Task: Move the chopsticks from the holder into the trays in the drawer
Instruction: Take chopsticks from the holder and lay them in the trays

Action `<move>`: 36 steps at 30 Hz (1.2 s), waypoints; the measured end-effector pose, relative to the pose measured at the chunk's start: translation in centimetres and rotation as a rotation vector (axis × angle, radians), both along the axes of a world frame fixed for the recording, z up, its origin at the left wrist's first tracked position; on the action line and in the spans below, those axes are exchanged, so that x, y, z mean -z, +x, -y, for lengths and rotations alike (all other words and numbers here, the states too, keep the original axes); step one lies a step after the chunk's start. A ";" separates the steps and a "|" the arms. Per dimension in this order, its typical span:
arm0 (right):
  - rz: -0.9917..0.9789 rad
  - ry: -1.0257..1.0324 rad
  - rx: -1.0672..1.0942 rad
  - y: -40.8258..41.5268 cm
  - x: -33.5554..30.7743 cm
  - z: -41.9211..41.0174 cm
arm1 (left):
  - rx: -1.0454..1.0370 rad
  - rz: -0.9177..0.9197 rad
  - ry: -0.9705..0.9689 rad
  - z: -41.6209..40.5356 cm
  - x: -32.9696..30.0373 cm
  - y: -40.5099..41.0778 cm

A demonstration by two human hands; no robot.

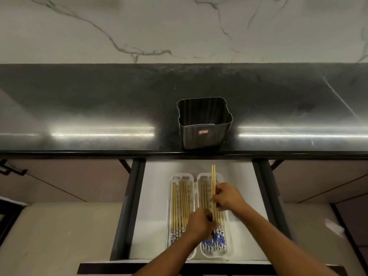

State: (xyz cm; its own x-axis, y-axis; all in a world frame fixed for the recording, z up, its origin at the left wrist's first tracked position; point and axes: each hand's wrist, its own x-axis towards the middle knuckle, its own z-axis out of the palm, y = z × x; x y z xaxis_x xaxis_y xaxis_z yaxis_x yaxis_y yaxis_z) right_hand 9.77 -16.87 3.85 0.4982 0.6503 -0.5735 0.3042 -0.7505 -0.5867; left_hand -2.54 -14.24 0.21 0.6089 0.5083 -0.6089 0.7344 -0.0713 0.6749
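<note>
While both hands are working over the open drawer (155, 216), a pair of chopsticks (213, 188) is being held above the right tray (226, 253), its pale tips pointing away from the person and reaching past the tray's far end. The right hand (227, 197) is gripping the pair near its middle, fingers curled round the sticks, while the left hand (200, 224) is pinching them lower down, close to their patterned ends, with its fingers also bent around them. Under the held pair, more chopsticks (216, 241) are lying lengthwise in the right tray, their blue-and-white decorated ends showing nearest the person. Just beside it, the left tray (170, 206) is holding another row of chopsticks (180, 204), laid the same way and partly hidden by the left forearm. Both clear trays are sitting side by side, touching or nearly so, on the white floor of the drawer, which is standing pulled out between dark side rails. Above the drawer, on the dark shiny countertop (89, 108), the metal holder (205, 124) is standing upright near the front edge, with no chopsticks showing inside it and a small red label on its near face. Behind the countertop, a white marble wall (139, 26) with grey veins is rising.
</note>
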 end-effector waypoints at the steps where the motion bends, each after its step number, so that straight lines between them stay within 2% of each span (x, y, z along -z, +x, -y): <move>1: 0.001 -0.023 0.020 -0.3 1.0 0.0 | 0.012 -0.041 0.018 0.1 0.7 0.0; 4: 0.017 -0.095 0.056 -0.8 3.5 -0.2 | 0.048 -0.118 0.060 0.5 2.4 0.4; 8: 0.024 -0.176 0.085 -1.1 5.3 -0.5 | 0.085 -0.135 0.221 1.2 3.5 1.1; 12: 0.039 -0.251 0.071 -1.0 5.8 -1.1 | 0.055 -0.188 0.254 1.8 3.7 1.5; 19: 0.092 -0.307 0.050 -1.0 6.8 -1.4 | 0.005 -0.092 0.302 2.5 4.4 1.3; 24: 0.096 -0.330 0.034 -1.1 6.5 -1.2 | 0.057 -0.089 0.326 2.6 3.8 1.3; 30: 0.132 -0.306 -0.096 -1.0 6.3 -0.4 | 0.128 -0.100 0.289 1.9 2.8 0.7; 34: 0.099 -0.161 -0.019 -0.8 5.4 1.1 | 0.160 -0.069 0.277 1.1 1.6 -0.4; 36: 0.112 -0.100 -0.077 -0.6 4.7 2.2 | 0.126 -0.021 0.278 0.4 0.7 -1.5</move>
